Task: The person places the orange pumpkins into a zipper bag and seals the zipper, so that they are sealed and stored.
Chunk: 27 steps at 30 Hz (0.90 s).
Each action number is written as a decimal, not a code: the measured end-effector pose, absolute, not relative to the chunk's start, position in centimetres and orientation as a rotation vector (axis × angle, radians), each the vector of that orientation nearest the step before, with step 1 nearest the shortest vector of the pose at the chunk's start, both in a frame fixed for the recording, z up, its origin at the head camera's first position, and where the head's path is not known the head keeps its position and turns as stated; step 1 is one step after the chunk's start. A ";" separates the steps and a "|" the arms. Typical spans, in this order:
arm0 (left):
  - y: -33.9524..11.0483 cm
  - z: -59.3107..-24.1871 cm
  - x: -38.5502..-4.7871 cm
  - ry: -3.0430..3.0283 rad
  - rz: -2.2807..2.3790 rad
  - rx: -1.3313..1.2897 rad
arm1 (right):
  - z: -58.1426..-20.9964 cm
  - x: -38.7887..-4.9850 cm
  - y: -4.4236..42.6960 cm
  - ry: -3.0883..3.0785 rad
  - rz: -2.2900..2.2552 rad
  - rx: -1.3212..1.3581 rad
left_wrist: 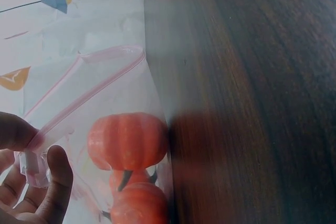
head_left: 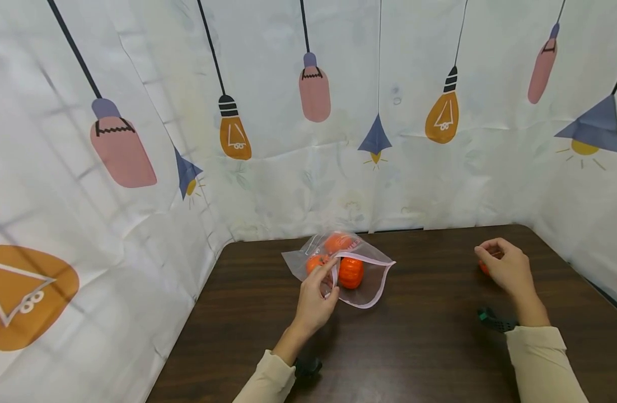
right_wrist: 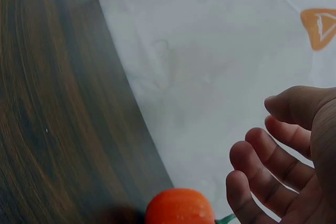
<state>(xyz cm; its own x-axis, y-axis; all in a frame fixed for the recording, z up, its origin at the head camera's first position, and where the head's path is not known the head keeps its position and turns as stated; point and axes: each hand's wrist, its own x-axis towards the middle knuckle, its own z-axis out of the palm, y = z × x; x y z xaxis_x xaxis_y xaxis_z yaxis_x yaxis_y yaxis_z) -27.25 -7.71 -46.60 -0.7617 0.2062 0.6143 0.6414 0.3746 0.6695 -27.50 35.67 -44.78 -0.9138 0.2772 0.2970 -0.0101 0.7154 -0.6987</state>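
The left hand (head_left: 313, 302) pinches the zip bag's (head_left: 365, 306) mouth; three orange pumpkins (head_left: 351, 273) inside are partly veiled by plastic. The right hand (head_left: 511, 271), loosely open, hovers near a lone pumpkin (right_wrist: 180, 206), cut off below.

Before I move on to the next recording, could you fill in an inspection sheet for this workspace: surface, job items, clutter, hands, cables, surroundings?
Surface: dark wood-grain table.
Job items: clear bag with its mouth gaping, three orange pumpkins visible inside; one orange-red vegetable with a green stem on the table, outside the bag.
Clutter: nothing seen.
Left hand: pinches the bag's edge.
Right hand: beside the loose vegetable, fingers relaxed, not gripping it; whether they touch is unclear.
Cables: nothing seen, only printed lamp cords.
Surroundings: white curtain with lamp prints behind and beside the table.
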 end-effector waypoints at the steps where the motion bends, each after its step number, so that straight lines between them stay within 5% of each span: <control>1: -7.7 -46.6 -27.2 -2.208 -1.361 -0.735 | -44.9 -27.5 35.8 -2.541 1.047 -0.218; 27: -7.9 -46.6 -27.1 -2.239 -1.335 -0.739 | -48.7 -26.9 40.7 -2.443 1.322 -0.583</control>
<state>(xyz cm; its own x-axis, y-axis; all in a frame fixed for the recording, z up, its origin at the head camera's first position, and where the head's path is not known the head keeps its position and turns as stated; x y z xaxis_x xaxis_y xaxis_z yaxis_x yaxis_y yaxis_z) -27.05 -7.86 -46.61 -0.7662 0.2237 0.6024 0.6362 0.3952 0.6626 -26.89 40.67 -48.69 -0.8718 0.4848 0.0700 0.2065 0.4933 -0.8450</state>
